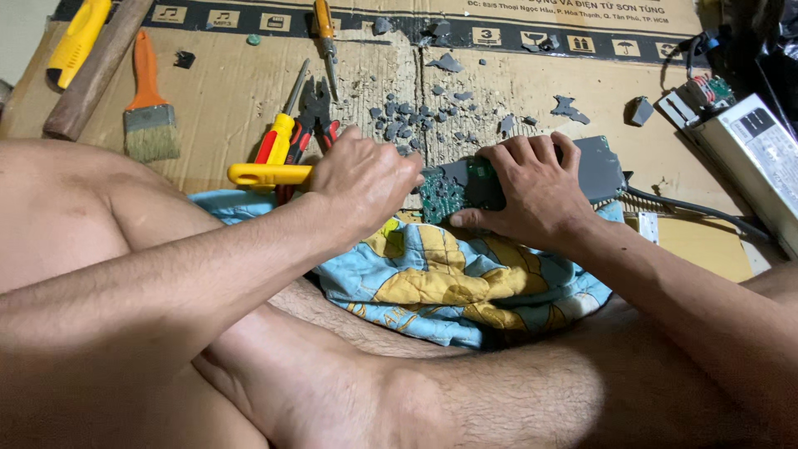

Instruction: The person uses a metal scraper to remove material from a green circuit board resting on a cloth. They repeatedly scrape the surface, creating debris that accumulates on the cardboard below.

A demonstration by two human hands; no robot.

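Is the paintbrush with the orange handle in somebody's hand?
No, the orange-handled paintbrush lies alone on the brown cardboard sheet, apart from both hands.

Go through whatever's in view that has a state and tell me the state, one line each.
Left hand: closed around yellow-handled tool.
Right hand: pressing down on grey adapter.
Grey adapter: casing broken open, green circuit board exposed.
Grey plastic fragments: scattered on cardboard.
Paintbrush: lying flat, untouched.
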